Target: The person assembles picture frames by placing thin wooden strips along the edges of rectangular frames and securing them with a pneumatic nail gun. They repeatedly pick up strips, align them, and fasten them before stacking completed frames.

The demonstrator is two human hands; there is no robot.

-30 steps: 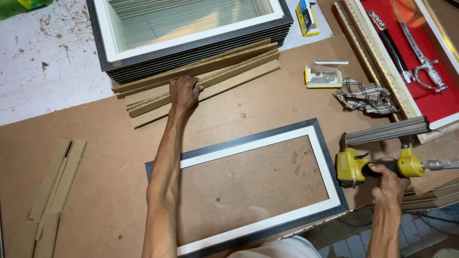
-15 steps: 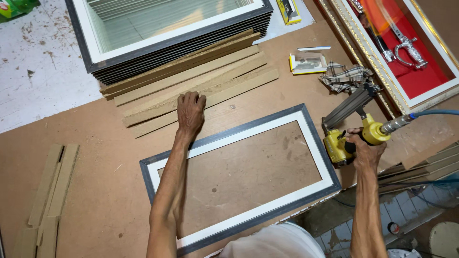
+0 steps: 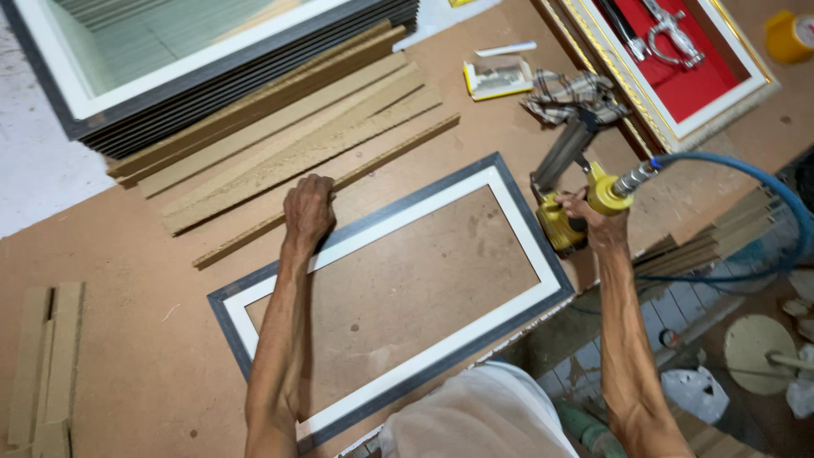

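- The step in hand looks like fastening work on the grey-and-white picture frame (image 3: 398,297), which lies flat and face down on the brown board tabletop (image 3: 127,356), near the person and centred between both arms.
- The left hand (image 3: 309,212) rests at the frame's far edge, fingers curled down and pressed together over a thin strip of board (image 3: 339,182) lying just beyond that edge.
- The right hand (image 3: 593,222) is clenched round the handle of a yellow pneumatic nail gun (image 3: 566,216), held just off the frame's right end, with a blue air hose (image 3: 746,182) trailing to the right.
- Judged from this, the next move calls for bringing the gun's nose squarely onto the frame while the left hand steadies the piece.
- Both forearms reach out long and nearly straight from the body.
- More strips (image 3: 288,136) and stacked frames (image 3: 212,85) lie farther off.
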